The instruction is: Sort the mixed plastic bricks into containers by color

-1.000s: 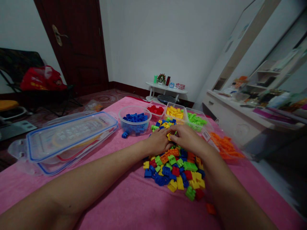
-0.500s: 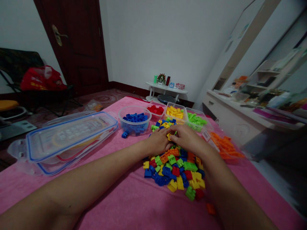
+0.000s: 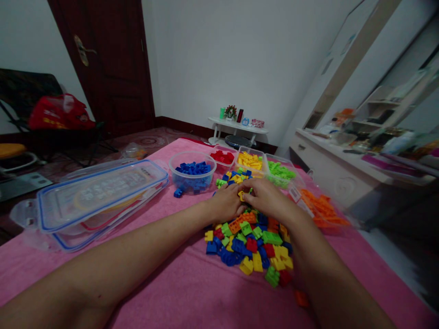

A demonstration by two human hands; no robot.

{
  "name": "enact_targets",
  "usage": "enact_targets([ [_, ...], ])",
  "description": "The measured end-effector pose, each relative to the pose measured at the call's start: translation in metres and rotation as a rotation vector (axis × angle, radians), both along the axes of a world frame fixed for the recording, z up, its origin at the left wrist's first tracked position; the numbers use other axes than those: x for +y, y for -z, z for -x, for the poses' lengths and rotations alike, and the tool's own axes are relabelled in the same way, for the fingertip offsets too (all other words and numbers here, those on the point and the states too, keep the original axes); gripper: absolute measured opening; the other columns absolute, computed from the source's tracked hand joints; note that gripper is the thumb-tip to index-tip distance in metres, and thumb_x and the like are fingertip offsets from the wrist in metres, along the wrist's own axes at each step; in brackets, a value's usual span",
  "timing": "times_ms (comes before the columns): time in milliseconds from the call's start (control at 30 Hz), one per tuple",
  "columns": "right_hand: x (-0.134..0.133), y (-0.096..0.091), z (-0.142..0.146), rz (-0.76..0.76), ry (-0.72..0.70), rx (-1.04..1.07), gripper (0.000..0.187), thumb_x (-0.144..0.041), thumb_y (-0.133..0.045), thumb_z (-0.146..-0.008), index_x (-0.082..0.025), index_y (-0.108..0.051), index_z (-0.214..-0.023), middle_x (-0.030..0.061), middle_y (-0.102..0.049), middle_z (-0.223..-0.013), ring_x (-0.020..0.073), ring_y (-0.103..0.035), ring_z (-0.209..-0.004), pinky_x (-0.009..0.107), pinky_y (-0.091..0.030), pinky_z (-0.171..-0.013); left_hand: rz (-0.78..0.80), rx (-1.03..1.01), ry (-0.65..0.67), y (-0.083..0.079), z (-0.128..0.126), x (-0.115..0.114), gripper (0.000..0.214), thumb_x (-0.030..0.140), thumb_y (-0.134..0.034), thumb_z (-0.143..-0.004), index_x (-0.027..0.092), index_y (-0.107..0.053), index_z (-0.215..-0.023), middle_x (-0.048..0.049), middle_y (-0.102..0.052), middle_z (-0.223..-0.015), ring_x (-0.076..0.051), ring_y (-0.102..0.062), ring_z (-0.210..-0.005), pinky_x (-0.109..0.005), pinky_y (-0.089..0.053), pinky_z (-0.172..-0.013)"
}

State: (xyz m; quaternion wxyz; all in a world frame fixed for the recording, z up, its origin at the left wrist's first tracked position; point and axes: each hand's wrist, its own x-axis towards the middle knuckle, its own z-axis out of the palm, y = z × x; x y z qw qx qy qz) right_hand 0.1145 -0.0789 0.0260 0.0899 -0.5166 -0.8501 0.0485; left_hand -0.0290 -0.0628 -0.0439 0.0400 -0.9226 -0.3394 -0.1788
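Right hand (image 3: 262, 195) over pile of mixed bricks (image 3: 242, 246), thumb and forefinger pinching yellow brick (image 3: 241, 196). Left hand (image 3: 226, 201) just beside; its fingers mostly hidden, cannot tell whether spread or pressed together. Pile lies on pink cloth (image 3: 178, 278). Beyond hands: round tub (image 3: 173, 171) of blue bricks (image 3: 194, 168); red bricks (image 3: 222, 157), yellow bricks (image 3: 249, 161), green bricks (image 3: 279, 171), each boxed. Orange bricks (image 3: 322, 208) boxed at right. Lids (image 3: 103, 196) stacked left.

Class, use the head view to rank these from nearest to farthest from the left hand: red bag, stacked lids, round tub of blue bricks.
1. Round tub of blue bricks: just left of the left hand.
2. Stacked lids: farther left, on the pink cloth.
3. Red bag: farthest, back at the left.
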Motion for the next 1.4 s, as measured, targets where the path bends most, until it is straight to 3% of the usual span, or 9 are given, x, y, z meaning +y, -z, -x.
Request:
enact_targets([
  [433,-0.0012,-0.0016,0.0017,0.012,0.042,-0.007,0.028,-0.013,-0.055,-0.074,-0.020,-0.070,-0.096,0.0074,-0.070,-0.095,0.0208,-0.061,-0.088,0.028,-0.042,-0.077,0.001,0.016,0.006,-0.0007,0.0000,-0.0009,0.039,0.035,-0.041,-0.088,0.015,-0.053,-0.120,-0.0131,-0.046,-0.131,-0.027,-0.043,-0.119,-0.044,-0.037,-0.099],
  [1400,-0.0025,0.0015,0.0040,-0.011,-0.012,-0.028,0.028,-0.013,-0.050,-0.076,-0.020,-0.069,-0.095,0.0071,-0.069,-0.101,0.0190,-0.062,-0.094,0.027,-0.042,-0.082,0.010,-0.031,-0.006,0.0047,-0.0015,0.0000,0.041,0.036,-0.040,-0.088,0.015,-0.051,-0.122,-0.0129,-0.045,-0.133,-0.026,-0.042,-0.122,-0.045,-0.034,-0.101],
])
